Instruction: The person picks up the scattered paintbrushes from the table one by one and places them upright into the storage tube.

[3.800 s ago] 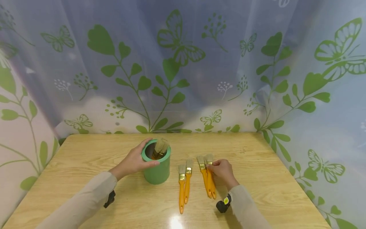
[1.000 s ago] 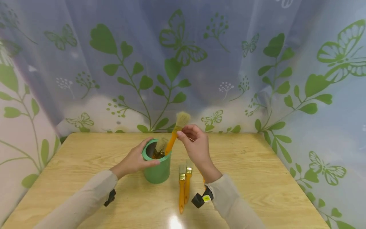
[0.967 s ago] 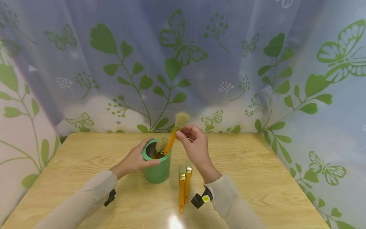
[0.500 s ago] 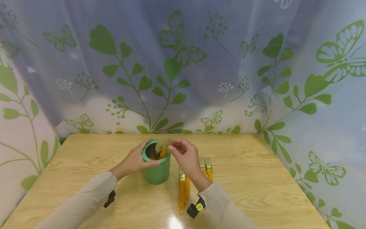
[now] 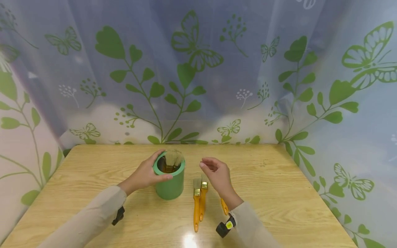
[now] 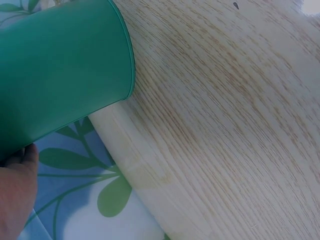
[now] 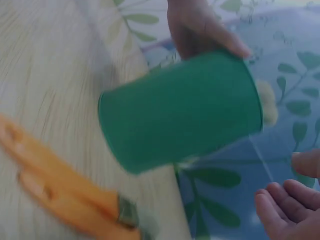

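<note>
My left hand [image 5: 145, 175] holds the green can [image 5: 170, 187] by its rim, thumb on the near side and fingers behind. The can stands upright on the table. Several paintbrushes are inside it, with pale bristles [image 5: 174, 157] up at the mouth and their handles mostly hidden. To the right of the can, my right hand [image 5: 221, 176] hovers with loosely curled fingers and nothing in them. Below that hand lie two paintbrushes [image 5: 196, 210] with orange handles and brass-coloured ferrules. In the right wrist view, the can [image 7: 185, 112] appears between both hands.
An orange handle [image 5: 224, 206] shows beside my right forearm, which covers the remainder of that brush group. A wooden table [image 5: 273, 193] reaches back to a curtain [image 5: 198, 103] printed with leaves and butterflies. Black wrist cameras [image 5: 224, 228] hang under the sleeves.
My right hand took a paintbrush from the right-hand group, lowered it handle first into the can and let go. It has since drawn back rightward. The left hand keeps its hold.
</note>
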Demonstrator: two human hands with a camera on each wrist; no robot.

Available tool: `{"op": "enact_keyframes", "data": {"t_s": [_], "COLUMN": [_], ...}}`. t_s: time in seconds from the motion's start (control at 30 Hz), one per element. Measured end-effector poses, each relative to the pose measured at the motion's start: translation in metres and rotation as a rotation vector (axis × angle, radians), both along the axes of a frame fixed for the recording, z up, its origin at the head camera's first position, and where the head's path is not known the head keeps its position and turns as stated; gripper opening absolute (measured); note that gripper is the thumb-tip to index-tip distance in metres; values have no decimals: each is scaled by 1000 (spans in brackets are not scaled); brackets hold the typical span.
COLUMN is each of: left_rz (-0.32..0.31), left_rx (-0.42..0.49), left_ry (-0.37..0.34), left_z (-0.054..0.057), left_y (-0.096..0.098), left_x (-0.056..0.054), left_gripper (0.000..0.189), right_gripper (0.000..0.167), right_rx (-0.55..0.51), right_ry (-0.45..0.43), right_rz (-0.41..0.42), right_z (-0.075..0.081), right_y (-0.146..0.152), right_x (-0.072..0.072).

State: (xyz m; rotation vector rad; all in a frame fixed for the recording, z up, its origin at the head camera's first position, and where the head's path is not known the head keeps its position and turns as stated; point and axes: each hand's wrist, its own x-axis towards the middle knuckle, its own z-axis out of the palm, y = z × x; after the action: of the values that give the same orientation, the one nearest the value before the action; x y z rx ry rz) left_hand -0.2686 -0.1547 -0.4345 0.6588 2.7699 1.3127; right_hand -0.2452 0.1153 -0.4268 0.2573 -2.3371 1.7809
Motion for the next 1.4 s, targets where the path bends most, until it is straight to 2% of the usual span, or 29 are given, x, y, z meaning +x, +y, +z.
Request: {"op": "enact_keyframes", "data": {"t_s": [0.2, 0.37, 0.67, 0.83, 1.03, 1.27, 1.4], "left_rz": [5, 5, -4, -1, 0, -8, -8], "left_rx": [2, 7, 18, 15, 22, 12, 7], "left_ry": [-6, -13, -42, -43, -40, -36, -37], "left_z": [1, 1, 4, 3, 2, 5, 5], "left_y": [0, 1, -1, -2, -2, -1, 0], "left_x": [1, 2, 5, 5, 5, 5, 4], "left_gripper": [103, 103, 103, 103, 103, 102, 101], "right_gripper": [27, 27, 31, 32, 34, 34, 29], "right_rx": [67, 100, 63, 47, 171, 427, 480], "right_ry": [-99, -140, -259, -327, -393, -341, -330], "right_rz": [-63, -112, -190, -189, -163, -197, -208], "right_z": [-12, -21, -43, -50, -57, -61, -59], "right_y": [27, 50, 83, 91, 91, 82, 80], "right_x": [0, 1, -2, -4, -7, -13, -15]}}
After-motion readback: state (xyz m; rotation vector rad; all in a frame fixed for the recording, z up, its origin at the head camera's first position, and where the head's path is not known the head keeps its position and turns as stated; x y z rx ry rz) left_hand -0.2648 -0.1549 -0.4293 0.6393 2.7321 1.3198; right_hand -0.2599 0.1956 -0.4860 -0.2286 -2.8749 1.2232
